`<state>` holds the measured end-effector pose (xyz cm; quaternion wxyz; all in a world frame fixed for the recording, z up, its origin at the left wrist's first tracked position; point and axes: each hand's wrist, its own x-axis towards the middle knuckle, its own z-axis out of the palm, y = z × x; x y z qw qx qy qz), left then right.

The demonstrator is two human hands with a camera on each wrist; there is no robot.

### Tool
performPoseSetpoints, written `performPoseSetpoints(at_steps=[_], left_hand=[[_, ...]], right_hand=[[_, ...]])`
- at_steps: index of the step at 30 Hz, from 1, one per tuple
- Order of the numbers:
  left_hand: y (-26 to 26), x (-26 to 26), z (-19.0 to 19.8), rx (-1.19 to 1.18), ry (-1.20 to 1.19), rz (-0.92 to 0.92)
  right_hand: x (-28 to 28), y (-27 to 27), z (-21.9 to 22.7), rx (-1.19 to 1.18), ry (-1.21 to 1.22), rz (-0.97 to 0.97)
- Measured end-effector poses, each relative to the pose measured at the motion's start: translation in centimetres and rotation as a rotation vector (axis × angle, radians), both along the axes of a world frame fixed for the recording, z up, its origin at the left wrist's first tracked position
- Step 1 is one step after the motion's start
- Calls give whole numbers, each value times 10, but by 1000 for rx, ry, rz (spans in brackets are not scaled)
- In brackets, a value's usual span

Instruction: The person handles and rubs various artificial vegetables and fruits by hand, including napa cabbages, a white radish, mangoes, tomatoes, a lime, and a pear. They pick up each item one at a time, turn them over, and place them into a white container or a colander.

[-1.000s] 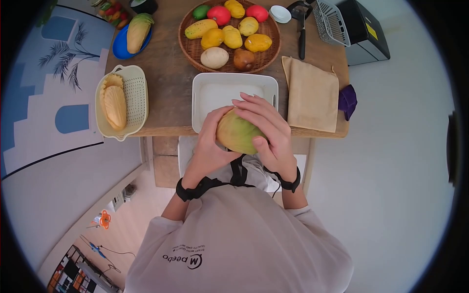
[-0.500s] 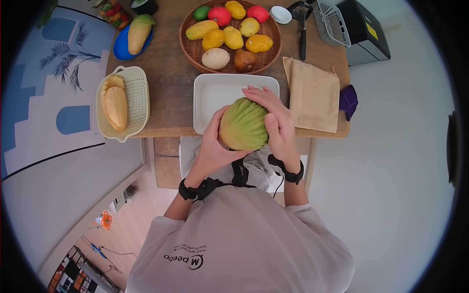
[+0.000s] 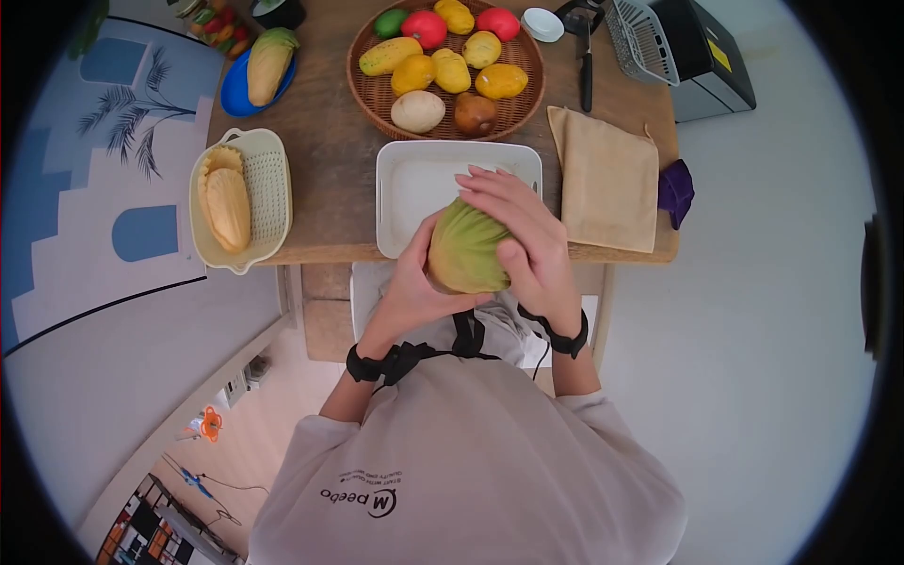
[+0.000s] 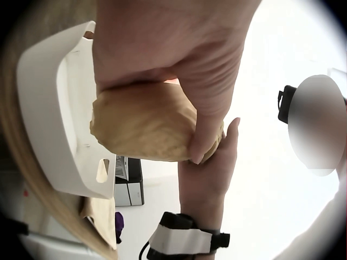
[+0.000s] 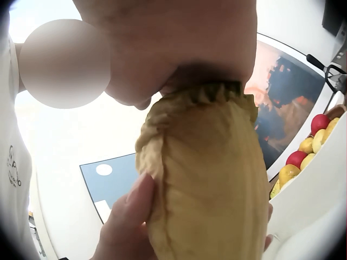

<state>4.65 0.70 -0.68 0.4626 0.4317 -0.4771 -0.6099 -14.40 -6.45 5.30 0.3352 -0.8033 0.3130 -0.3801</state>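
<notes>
A napa cabbage (image 3: 468, 252), green at its leafy end and pale yellow lower down, is held above the front edge of the table. My left hand (image 3: 411, 282) grips its left side, thumb across the near side and fingers behind. Over the leafy end lies my right hand (image 3: 529, 243), long fingers bent around the far top and thumb on the near side. The right wrist view shows the cabbage's pale ribbed side (image 5: 211, 168), with left fingertips at both edges. A white basin (image 3: 400, 188) stands just beyond the hands, partly hidden by them.
To the left, a cream colander (image 3: 268, 193) holds pale loose leaves (image 3: 224, 207). Behind it, another cabbage (image 3: 271, 68) lies on a blue plate (image 3: 234, 94). A wicker basket (image 3: 367, 102) of fruit, a knife (image 3: 587, 80) and a beige cloth bag (image 3: 610, 188) are also on the table.
The cabbage first tipped its leafy top into view, then turned partly back. My right hand moved off to its right side and now lies over the top again. The left hand keeps its grip.
</notes>
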Motion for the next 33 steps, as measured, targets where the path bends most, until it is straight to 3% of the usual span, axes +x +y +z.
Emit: performPoseSetpoints(at_steps=[3,6,7,10,13,16,19,22,25,30,33], left_hand=[[-1,-1,-3,2,-13,20],[0,2,0,43,10,0],[1,2,0,51,10,-11],[-1,2,1,53,3,-29],[-1,2,-3,49,1,-6],[2,2,-4,57,51,-14],[2,1,-7,63,72,-26],[2,-2,-5,96,113,-3],[7,-2,-1,148,175,6],[2,-3,1,170,156,16],[4,-2,16,363,338,81]], right_hand=[[-1,2,-10,242,-107,-142],[4,9,18,-71,139,-94],[7,10,21,-71,107,-54],[5,2,-4,81,-59,-81],[-3,2,-1,399,-205,-104],[0,9,9,169,-139,-59],[1,6,-1,234,-136,-93],[3,1,-6,143,-76,-167],[7,8,14,-99,102,-92],[1,2,-18,140,-121,-188],[6,10,-27,197,-282,-305]])
